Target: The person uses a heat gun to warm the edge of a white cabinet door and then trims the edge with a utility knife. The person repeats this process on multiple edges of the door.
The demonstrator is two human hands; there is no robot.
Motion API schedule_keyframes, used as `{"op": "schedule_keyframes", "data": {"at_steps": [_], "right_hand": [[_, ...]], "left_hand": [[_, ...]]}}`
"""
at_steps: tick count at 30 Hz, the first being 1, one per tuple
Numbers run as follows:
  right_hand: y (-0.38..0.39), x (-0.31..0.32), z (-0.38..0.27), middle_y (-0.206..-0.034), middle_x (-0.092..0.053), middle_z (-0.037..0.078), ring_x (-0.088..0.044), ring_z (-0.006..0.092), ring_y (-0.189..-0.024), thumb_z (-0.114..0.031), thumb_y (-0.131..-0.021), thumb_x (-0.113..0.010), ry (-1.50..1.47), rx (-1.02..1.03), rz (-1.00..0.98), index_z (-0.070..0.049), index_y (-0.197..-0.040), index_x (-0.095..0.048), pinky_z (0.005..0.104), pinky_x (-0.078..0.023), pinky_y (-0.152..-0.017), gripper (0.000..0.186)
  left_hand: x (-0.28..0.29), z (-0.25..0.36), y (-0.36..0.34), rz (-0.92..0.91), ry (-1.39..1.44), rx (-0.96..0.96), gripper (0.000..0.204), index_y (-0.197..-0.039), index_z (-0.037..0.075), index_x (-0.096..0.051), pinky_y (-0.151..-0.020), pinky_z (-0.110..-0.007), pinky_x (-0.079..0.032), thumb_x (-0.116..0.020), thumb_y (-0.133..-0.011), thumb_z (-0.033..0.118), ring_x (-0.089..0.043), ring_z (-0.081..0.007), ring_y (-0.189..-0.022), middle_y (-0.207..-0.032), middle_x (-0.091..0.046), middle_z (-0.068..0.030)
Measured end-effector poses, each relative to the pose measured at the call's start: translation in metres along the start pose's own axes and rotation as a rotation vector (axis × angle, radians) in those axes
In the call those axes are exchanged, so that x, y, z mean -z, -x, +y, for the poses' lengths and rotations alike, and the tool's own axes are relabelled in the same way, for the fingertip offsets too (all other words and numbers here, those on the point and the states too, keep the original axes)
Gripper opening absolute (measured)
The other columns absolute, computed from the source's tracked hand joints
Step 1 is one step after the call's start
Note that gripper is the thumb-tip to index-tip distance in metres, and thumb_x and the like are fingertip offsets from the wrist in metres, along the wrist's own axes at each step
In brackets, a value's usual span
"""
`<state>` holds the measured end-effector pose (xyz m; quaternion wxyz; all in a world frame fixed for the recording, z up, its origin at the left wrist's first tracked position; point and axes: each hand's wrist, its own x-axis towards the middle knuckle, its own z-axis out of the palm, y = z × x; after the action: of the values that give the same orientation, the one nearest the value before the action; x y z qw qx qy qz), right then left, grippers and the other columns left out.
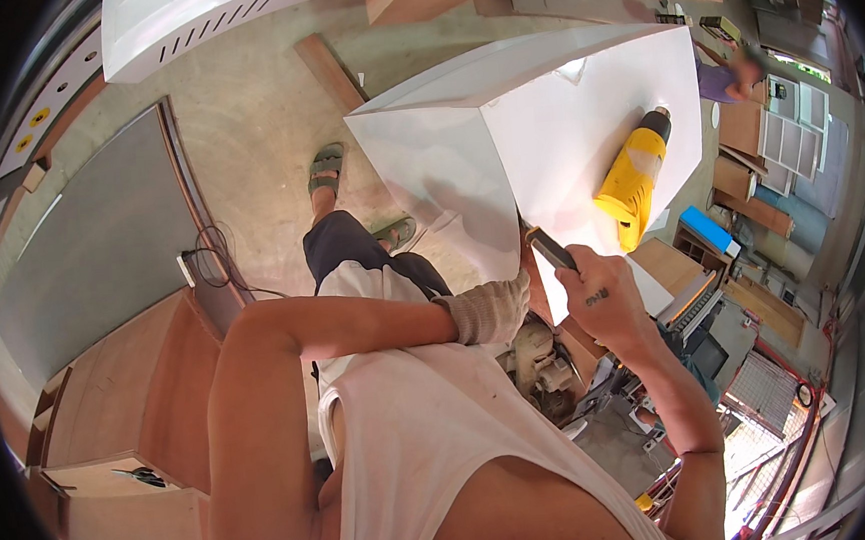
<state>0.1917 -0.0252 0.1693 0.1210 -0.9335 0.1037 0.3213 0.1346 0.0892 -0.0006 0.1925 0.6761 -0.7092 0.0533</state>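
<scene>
A large white box-shaped cabinet [435, 159] stands in front of me, its edges and flat faces turned toward me. My right hand [600, 293] is closed around a flat, dark, bar-shaped hand tool [551, 249], whose far end is at the cabinet's near edge. I cannot make out the tool's exact kind. My left hand [499, 310], in a grey-beige knitted glove, is at the cabinet's near lower corner, left of my right hand. Its fingers are mostly hidden. On the white top lies a yellow heat gun [629, 181] with a black nozzle end.
A brown wooden strip [331, 73] lies on the floor beyond the cabinet. Wooden cabinets [125, 392] and a grey panel [100, 243] are at the left, with a black cable [219, 260] beside them. Another person [730, 79] is at the far right.
</scene>
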Motion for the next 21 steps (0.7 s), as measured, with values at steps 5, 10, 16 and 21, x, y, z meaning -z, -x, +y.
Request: {"op": "schedule_keyframes", "data": {"at_steps": [5, 10, 16, 21], "right_hand": [[0.001, 0.017, -0.013, -0.064, -0.059, 0.023, -0.06, 0.042, -0.062, -0.012, -0.086, -0.057, 0.023, 0.076, 0.0, 0.002, -0.081, -0.052, 0.0494, -0.046, -0.056, 0.015], [0.005, 0.023, -0.014, -0.07, -0.059, 0.021, -0.06, 0.0406, -0.065, -0.01, -0.086, -0.056, 0.03, 0.099, -0.037, 0.002, -0.085, -0.052, 0.0473, -0.045, -0.057, 0.013], [0.013, 0.029, -0.02, -0.072, -0.06, 0.02, -0.06, 0.0403, -0.065, -0.009, -0.086, -0.057, -0.013, 0.074, -0.029, 0.002, -0.087, -0.053, 0.0455, -0.046, -0.057, 0.011], [0.043, 0.089, -0.063, -0.07, -0.059, 0.018, -0.06, 0.0392, -0.066, -0.009, -0.086, -0.057, -0.089, -0.001, 0.233, 0.0, -0.09, -0.056, 0.0446, -0.045, -0.057, 0.01]], "left_hand": [[-0.001, -0.002, -0.004, -0.055, 0.033, -0.066, 0.028, -0.093, 0.003, -0.072, -0.088, -0.05, -0.038, -0.053, -0.081, 0.02, -0.06, -0.0297, -0.088, -0.09, -0.068, -0.0105], [-0.001, 0.0, -0.005, -0.077, 0.0, -0.072, 0.027, -0.094, 0.006, -0.073, -0.089, -0.051, -0.038, -0.054, -0.081, 0.022, -0.06, -0.0282, -0.089, -0.091, -0.068, -0.008], [0.001, 0.005, 0.0, -0.069, 0.04, -0.037, 0.027, -0.096, 0.007, -0.073, -0.094, -0.053, -0.037, -0.055, -0.081, 0.02, -0.06, -0.0293, -0.093, -0.094, -0.069, -0.0084], [-0.005, 0.006, -0.001, -0.064, 0.062, 0.068, 0.029, -0.098, 0.003, -0.072, -0.1, -0.055, -0.033, -0.055, -0.08, 0.019, -0.059, -0.035, -0.101, -0.104, -0.067, -0.0173]]}}
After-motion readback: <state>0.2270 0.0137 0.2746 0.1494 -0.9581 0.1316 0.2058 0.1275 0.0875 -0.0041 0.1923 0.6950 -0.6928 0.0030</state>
